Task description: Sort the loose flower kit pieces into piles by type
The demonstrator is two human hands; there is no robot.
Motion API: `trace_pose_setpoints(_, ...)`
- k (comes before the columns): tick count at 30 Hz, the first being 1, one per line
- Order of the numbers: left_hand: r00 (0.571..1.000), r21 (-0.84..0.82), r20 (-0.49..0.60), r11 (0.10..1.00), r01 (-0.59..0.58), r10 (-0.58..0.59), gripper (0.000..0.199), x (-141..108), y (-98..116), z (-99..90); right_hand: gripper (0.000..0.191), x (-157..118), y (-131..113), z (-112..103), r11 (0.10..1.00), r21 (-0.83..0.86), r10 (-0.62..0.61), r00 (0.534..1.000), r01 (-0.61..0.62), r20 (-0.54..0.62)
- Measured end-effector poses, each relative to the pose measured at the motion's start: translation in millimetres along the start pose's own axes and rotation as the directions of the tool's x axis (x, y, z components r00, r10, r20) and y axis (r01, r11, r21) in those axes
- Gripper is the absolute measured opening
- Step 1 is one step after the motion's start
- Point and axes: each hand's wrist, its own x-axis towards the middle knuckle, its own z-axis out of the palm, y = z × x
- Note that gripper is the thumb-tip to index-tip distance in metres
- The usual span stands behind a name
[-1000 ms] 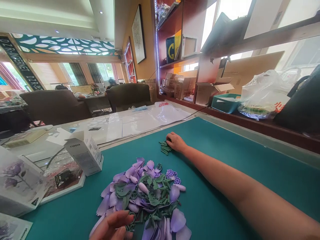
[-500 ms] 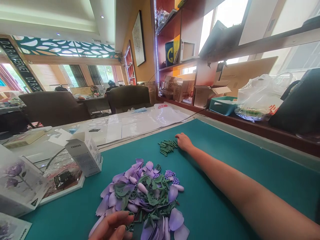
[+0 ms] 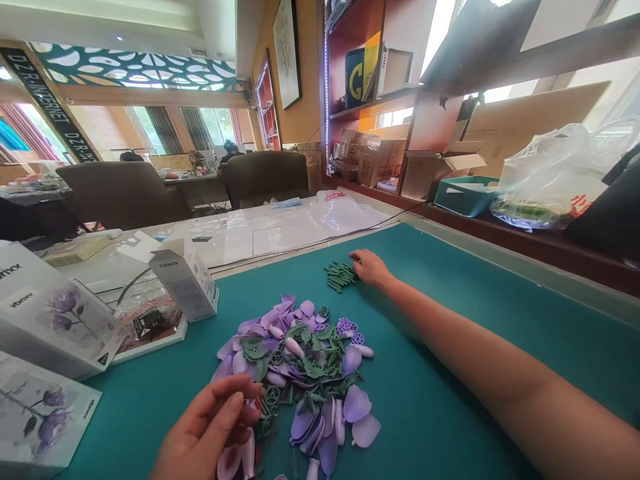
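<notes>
My right hand (image 3: 371, 268) reaches far across the green mat, its fingers bent at the right edge of a small pile of green stem pieces (image 3: 341, 276). Its fingertips are partly hidden, so whatever they grip does not show. Close to me, my left hand (image 3: 213, 420) hovers at the near-left side of a heap of artificial flower parts, loosely curled with thumb and fingers apart. The heap holds purple petals (image 3: 313, 427), green leaves (image 3: 314, 368), pale purple buds (image 3: 294, 347) and purple openwork rings (image 3: 350, 330). Pinkish pieces (image 3: 245, 457) lie partly behind my left hand.
White boxes with flower pictures (image 3: 75, 313) stand at the left, beside an open white carton (image 3: 187, 277) and a tray with plastic wrap (image 3: 150, 327). Beyond the green mat (image 3: 430, 293) lies a white tabletop (image 3: 295, 230). A shelf with a teal bin (image 3: 465, 197) runs along the right.
The view has shifted, so more of the near petals and my left hand show. My left hand has drawn slightly left. My right hand stays beside the stem pieces.
</notes>
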Motion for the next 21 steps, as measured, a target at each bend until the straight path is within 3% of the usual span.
trace_pose_setpoints(4, 0.999, 0.008, -0.036, 1.0, 0.013, -0.013, 0.063, -2, 2, 2.2, 0.03, -22, -47, -22, 0.987, 0.098, -0.13, 0.991, 0.126, 0.04)
trace_pose_setpoints(7, 0.998, 0.039, -0.059, 0.999, -0.006, 0.008, 0.066, -6, 6, 4.7, 0.024, -50, -88, -32, 0.951, 0.202, -0.271, 0.948, 0.236, 0.167)
trace_pose_setpoints(9, 0.997, 0.074, -0.066, 0.997, -0.028, 0.033, 0.067, -8, 9, 6.1, 0.024, -70, -111, -36, 0.874, 0.325, -0.46, 0.832, 0.362, 0.309)
trace_pose_setpoints(11, 0.996, 0.104, -0.069, 0.993, -0.052, 0.06, 0.066, -8, 11, 6.9, 0.024, -88, -127, -35, 0.803, 0.346, -0.591, 0.72, 0.485, 0.362)
trace_pose_setpoints(13, 0.993, 0.131, -0.073, 0.988, -0.081, 0.091, 0.064, -7, 11, 6.1, 0.026, -102, -135, -31, 0.778, 0.262, -0.626, 0.673, 0.571, 0.394)
trace_pose_setpoints(17, 0.981, 0.242, -0.053, 0.956, -0.169, 0.187, 0.056, -1, 3, -1.8, 0.024, -120, -139, -18, 0.725, 0.045, -0.633, 0.638, 0.688, 0.438)
trace_pose_setpoints(21, 0.954, 0.445, 0.005, 0.853, -0.272, 0.301, 0.047, 7, -4, -12.4, 0.02, -133, -143, -11, 0.694, 0.033, -0.637, 0.592, 0.719, 0.494)
